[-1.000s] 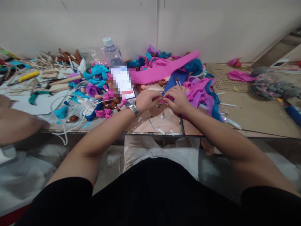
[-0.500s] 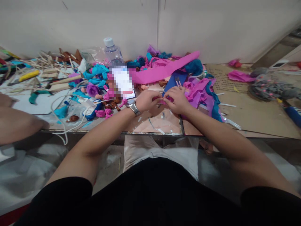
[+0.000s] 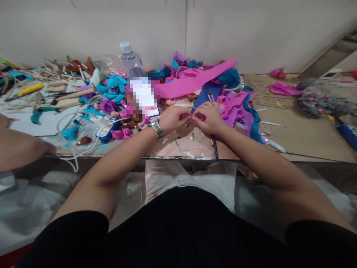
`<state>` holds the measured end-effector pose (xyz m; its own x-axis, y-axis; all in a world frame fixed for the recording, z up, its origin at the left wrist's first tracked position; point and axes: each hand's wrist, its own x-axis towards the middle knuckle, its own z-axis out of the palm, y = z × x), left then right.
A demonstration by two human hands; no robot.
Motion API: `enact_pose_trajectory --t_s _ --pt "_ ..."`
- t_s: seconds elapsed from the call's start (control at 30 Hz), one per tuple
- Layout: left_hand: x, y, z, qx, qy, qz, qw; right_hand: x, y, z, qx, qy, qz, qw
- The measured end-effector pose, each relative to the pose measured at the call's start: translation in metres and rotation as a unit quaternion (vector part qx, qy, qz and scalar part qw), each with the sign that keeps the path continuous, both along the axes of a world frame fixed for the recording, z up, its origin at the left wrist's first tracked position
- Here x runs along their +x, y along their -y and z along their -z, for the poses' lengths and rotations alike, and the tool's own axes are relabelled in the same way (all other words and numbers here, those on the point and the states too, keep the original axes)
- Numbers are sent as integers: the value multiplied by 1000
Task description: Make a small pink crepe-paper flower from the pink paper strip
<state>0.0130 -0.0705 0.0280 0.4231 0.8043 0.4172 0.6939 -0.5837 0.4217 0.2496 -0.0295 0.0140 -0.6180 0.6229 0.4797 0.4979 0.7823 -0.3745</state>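
Observation:
My left hand, with a metal watch at the wrist, and my right hand meet fingertip to fingertip above the table's near part. Both pinch a small piece of dark pink crepe paper; much of it is hidden by the fingers. Just behind the hands lies a blue sheet with scissors-like metal handles on it. A long pink crepe paper strip stretches across the pile beyond. To the right of my right hand, crumpled pink, purple and teal crepe paper is heaped.
A lit phone leans left of centre before a plastic bottle. Crepe paper flowers, a white cable and wooden sticks cover the left. Another person's arm rests at far left. Cardboard lies at right.
The pink paper between my fingertips shows slightly more now, and the fingers have shifted a little. The camera view has moved slightly; the table things stay in place.

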Motion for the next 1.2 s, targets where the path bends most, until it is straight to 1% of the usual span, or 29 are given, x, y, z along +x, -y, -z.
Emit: enact_pose_trajectory --t_s 0.13,0.4,0.6,1.0,1.2 --pt "0 1 -2 -10 -8 3 1000 -1 1 -2 0 12 -6 1000" --pt "-1 -2 2 -13 32 -6 999 0 2 -4 -1 14 -1 1000" --pt "0 0 -1 -21 46 -40 998 0 0 -2 -4 6 12 1000" --pt "-1 0 -1 -46 64 -20 997 1 0 -1 -3 -1 17 1000" --pt "-1 0 -5 -58 67 -17 996 1 -1 -3 0 1 14 1000"
